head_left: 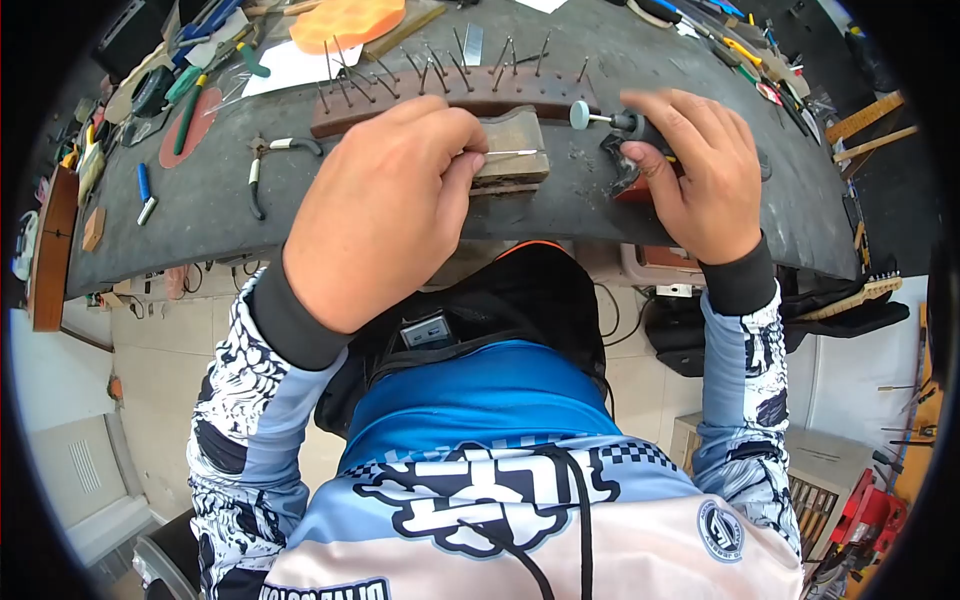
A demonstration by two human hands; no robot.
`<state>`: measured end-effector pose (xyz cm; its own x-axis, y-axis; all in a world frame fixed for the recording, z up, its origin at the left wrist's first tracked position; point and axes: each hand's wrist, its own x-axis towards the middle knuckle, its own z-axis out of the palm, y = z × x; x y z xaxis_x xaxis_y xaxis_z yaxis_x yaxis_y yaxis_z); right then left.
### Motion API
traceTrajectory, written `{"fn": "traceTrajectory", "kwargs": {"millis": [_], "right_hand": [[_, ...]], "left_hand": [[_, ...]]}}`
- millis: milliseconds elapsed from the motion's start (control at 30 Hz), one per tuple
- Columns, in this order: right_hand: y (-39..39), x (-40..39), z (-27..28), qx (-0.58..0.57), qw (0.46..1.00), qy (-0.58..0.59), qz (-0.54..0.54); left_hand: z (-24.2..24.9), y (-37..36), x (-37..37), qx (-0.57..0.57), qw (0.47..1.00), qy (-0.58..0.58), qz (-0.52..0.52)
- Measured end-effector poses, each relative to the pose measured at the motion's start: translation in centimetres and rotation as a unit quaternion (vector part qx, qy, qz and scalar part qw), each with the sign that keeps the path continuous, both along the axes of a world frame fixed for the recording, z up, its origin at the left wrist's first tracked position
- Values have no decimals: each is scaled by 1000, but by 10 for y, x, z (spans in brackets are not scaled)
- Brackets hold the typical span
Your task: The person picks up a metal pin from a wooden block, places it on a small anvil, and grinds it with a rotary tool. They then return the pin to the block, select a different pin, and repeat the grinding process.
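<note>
Near the front edge of the dark tabletop [220, 210], the left hand [385, 180] pinches a thin metal rod [515, 153] between thumb and forefinger. The rod points to the right, over the top of a worn wooden block [513, 130]; whether it touches the wood, I cannot tell. The right hand [700, 150] is wrapped around a dark rotary tool [628, 122], whose pale round grinding wheel [579, 114] faces the block. The wheel is near the rod's tip but apart from it. Below the right hand is a red object [632, 190], partly hidden by the hand.

Just behind the block, a long reddish-brown wooden rack [565, 95] runs across the tabletop, with many slim metal bits standing in it, some upright and some leaning. To the left of the left hand lies a pair of pliers [256, 170] with its handles spread, and farther left a blue-handled tool [143, 182]. A green-handled tool [186, 118] rests on a red oval pad [207, 108]. At the back are an orange sponge [345, 20] and some white paper [300, 68], while more tools [740, 48] are scattered toward the far right.
</note>
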<state>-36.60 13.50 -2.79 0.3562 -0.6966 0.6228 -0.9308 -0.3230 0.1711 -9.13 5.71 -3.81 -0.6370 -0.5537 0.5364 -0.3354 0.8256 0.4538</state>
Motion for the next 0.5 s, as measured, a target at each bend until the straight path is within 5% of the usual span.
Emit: {"fn": "traceTrajectory", "kwargs": {"millis": [500], "right_hand": [[2,1,-4,10,1000,-6,17]], "left_hand": [[28,-7,-20,18,993,-116,-9]]}}
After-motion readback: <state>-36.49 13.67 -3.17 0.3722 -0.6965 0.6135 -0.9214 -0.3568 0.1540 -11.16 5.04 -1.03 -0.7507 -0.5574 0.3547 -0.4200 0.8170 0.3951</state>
